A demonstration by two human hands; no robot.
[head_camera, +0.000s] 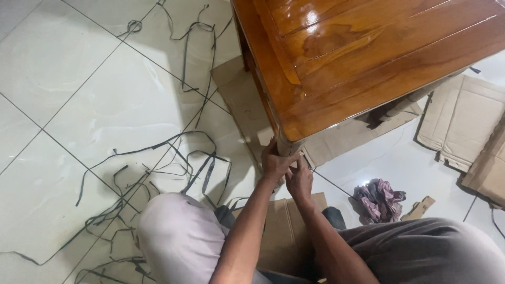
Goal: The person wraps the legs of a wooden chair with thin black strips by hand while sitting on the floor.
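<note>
A glossy brown wooden table [368, 58] fills the upper right. Under its near corner a leg wrapped in brown cardboard [290, 147] comes down. My left hand [274, 160] is closed around that wrapped leg from the left. My right hand [299, 178] presses against the wrapping just below and to the right, fingers bent on it. A thin dark strap [329, 184] runs from the hands toward the lower right. My knees in grey trousers fill the bottom of the view.
Several loose black straps [158, 168] lie tangled on the white tiled floor at left. Flattened cardboard [463, 121] lies at right and under the table. A crumpled pink and grey rag [379, 199] sits on the floor near my right knee.
</note>
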